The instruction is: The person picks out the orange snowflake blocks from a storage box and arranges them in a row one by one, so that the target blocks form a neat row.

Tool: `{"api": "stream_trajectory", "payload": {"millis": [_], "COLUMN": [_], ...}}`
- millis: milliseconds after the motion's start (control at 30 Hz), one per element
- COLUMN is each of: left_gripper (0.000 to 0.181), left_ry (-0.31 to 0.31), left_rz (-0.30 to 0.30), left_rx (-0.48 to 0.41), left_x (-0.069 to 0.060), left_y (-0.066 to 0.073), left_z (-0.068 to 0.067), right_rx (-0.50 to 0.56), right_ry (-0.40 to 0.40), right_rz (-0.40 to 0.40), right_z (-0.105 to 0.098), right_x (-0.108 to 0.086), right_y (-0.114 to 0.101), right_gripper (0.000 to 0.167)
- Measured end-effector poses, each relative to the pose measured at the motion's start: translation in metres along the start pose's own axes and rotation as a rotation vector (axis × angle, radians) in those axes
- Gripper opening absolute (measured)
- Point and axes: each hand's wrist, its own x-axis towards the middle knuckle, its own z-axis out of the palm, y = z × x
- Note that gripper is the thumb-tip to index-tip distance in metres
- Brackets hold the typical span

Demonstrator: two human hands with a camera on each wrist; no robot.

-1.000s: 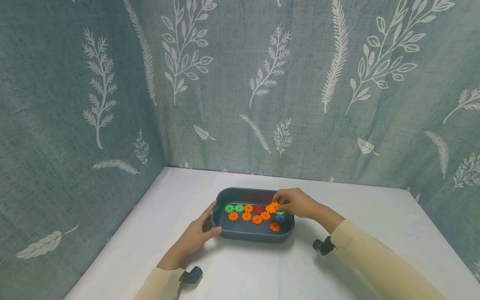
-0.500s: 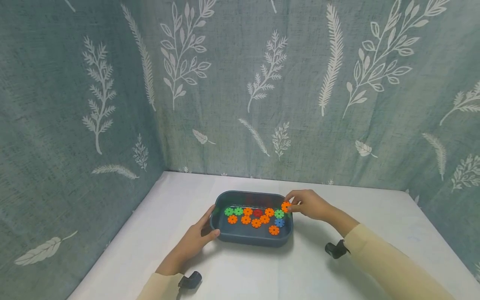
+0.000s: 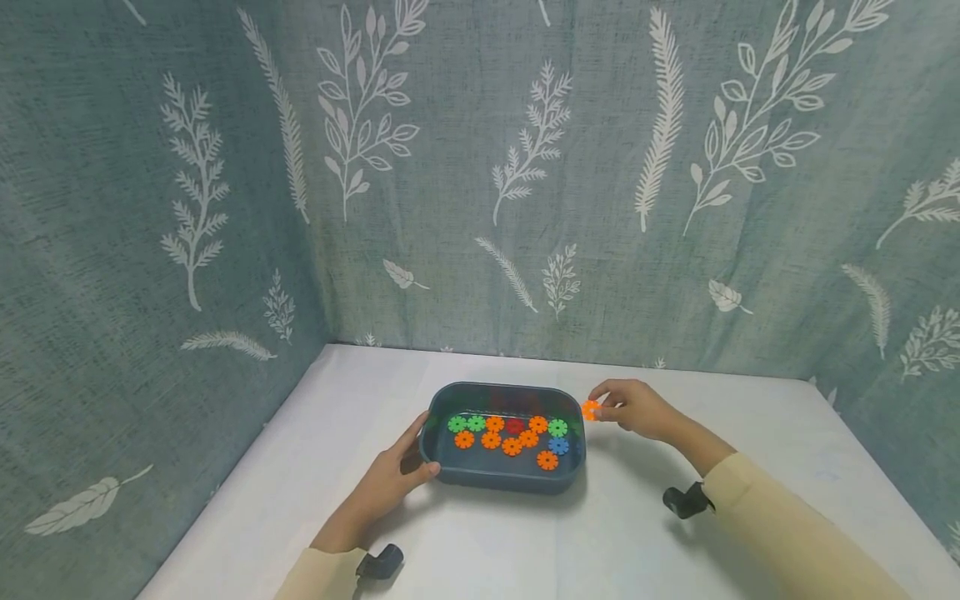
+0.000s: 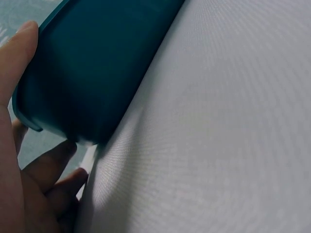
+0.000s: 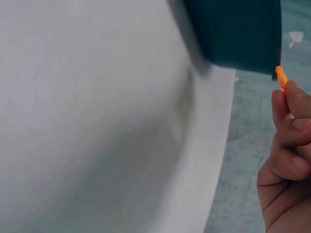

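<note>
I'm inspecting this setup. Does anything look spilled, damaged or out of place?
Nothing stands out: the tray sits upright on the table, its discs lie inside, and one orange disc beside it is pinched by the right hand. No spill or damage shows.

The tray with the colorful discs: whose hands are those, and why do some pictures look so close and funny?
There's no robot here. They're a person's two bare hands. A camera on the person's head looks forward and down, and makes the wide picture. The close ones come from a camera on each wrist; the black gadget at the left wrist is probably one.

The dark tray stands on a white table. Flat discs lie in it: orange, green, red and blue. The left hand grips one end of the tray. The right hand pinches one orange disc by the other end.
</note>
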Motion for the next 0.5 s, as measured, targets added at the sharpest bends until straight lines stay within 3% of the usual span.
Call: {"api": "stream_trajectory", "payload": {"millis": [267,500], "left_gripper": [0.085,0.085], "left_ry": [-0.004,-0.003], "left_rz": [0.0,-0.015], "left_rx": [-0.015,-0.012], "left_x": [-0.001,0.0], "left_y": [-0.001,0.001], "left_z": [-0.001,0.0], "right_rx": [0.003,-0.015], "right_ry": [0.028,0.025], "right_rz": [0.069,0.079], "right_z": [0.003,0.011], "right_x": [0.002,0.004], "right_y": [0.016,0.025], "right_gripper": [0.02,0.021]}}
